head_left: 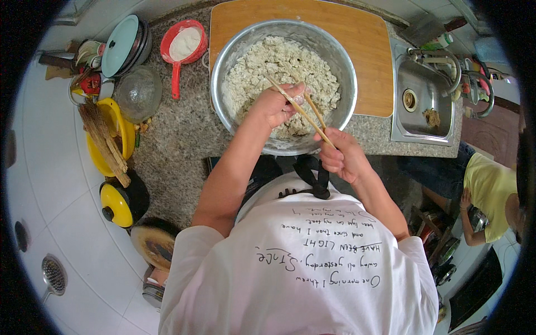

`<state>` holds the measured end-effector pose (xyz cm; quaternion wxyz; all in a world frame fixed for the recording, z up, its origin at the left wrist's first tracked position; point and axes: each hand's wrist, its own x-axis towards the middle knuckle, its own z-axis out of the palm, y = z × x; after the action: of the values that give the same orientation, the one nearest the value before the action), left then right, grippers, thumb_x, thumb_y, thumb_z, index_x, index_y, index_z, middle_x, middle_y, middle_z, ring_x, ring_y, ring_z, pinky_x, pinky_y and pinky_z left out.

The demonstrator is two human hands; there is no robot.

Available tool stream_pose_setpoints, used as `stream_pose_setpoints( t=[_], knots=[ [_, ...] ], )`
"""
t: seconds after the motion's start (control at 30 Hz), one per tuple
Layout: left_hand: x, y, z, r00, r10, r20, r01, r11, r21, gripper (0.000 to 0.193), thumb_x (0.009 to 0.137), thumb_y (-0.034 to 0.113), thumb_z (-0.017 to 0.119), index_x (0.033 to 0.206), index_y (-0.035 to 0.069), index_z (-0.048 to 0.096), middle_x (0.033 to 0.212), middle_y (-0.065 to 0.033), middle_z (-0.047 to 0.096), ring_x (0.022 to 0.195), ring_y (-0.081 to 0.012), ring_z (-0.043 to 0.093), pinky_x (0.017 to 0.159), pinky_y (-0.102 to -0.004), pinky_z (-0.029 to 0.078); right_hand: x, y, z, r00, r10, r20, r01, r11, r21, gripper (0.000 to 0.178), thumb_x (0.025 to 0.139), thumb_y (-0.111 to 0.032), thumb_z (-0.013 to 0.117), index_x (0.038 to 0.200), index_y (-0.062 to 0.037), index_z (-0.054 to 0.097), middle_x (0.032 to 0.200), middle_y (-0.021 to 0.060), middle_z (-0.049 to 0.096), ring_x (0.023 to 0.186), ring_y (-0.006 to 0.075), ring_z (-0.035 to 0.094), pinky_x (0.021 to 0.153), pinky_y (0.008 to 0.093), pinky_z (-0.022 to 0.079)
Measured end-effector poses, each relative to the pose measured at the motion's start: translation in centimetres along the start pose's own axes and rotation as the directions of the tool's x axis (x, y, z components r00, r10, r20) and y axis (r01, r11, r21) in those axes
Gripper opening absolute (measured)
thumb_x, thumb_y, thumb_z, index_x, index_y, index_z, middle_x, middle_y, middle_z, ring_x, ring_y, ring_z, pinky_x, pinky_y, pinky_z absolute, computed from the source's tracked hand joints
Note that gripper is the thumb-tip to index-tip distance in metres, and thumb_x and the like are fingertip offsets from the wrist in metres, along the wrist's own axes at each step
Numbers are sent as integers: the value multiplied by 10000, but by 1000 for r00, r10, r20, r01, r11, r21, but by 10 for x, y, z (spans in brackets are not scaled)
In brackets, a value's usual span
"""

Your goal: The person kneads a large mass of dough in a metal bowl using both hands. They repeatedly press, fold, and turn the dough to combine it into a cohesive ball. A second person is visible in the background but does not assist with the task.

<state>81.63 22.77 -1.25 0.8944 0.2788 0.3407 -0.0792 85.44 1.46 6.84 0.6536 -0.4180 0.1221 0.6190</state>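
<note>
From my seat I see the right hand (341, 157) closed around the lower ends of a pair of wooden chopsticks (298, 109), just outside the near rim of the big metal bowl (340, 61); the sticks slant up and to the left across the rim and end over the dough. The left hand (277, 104) is inside the bowl, its fingers curled and pinching at the chopsticks' upper part, with bits of pale dough stuck to the fingertips. The crumbly, shaggy dough (268, 64) fills most of the bowl's bottom in off-white clumps. The bowl stands partly on a wooden cutting board (368, 50) and partly on the speckled granite table (178, 134), its near edge reaching close to the table's front. To the left of the bowl lies a red scoop (182, 46) holding white flour, handle pointing toward me, and just beside it a glass lid (138, 92) rests on the table. Farther left a pale green pot lid (120, 44) leans on a stack of pans, and a yellow basin (120, 125) carries a bundle of brown sticks (102, 139) across it. A yellow-lidded black kettle (120, 202) sits near the table's front left. On the right, a steel sink (424, 100) is set into the table, and another person in a yellow shirt (491, 192) stands lower right.
</note>
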Motion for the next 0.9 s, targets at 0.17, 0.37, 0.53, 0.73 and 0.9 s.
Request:
stream_pose_setpoints(
  t=[0.17,0.37,0.53,0.73,0.9],
  knots=[
    [8,5,-6,999,-22,-27,22,1000,12,248,869,274,766,960,64,670,818,-13,656,559,-63,474,440,-191,317,-5,0,10,1000,-8,-24,9,999,40,264,1049,-222,449,1029,0,589,532,-54,338,416,48,269,368,213,206],
    [33,14,-24,995,76,-72,-84,990,-116,252,873,254,766,951,50,641,696,5,529,527,-73,440,424,-196,303,-14,-4,5,1000,14,11,-14,1000,15,255,1047,-187,405,1035,-4,582,534,-49,335,419,54,271,372,221,206],
    [20,39,-16,954,218,-208,-226,974,-18,246,916,184,716,989,-11,586,778,-39,514,616,-118,483,475,-203,352,-34,-13,-6,999,-16,-35,14,999,-48,299,1047,-216,414,1093,16,598,540,-57,346,427,51,279,380,218,206],
    [9,34,-6,936,351,14,-348,924,159,457,916,14,619,1342,-80,480,1111,-156,615,1082,-285,647,666,-245,456,-66,-38,-82,864,-386,-323,325,918,-227,349,1051,-277,446,1201,2,590,595,-63,375,491,51,343,429,216,270],
    [20,-3,21,907,379,-183,-293,882,369,237,895,68,684,1099,-44,635,920,-82,670,903,-194,686,644,-242,448,-85,-89,-205,639,-559,-529,486,826,-286,284,1050,-244,474,1193,-19,573,677,-50,433,515,54,335,453,223,283]
  ],
)
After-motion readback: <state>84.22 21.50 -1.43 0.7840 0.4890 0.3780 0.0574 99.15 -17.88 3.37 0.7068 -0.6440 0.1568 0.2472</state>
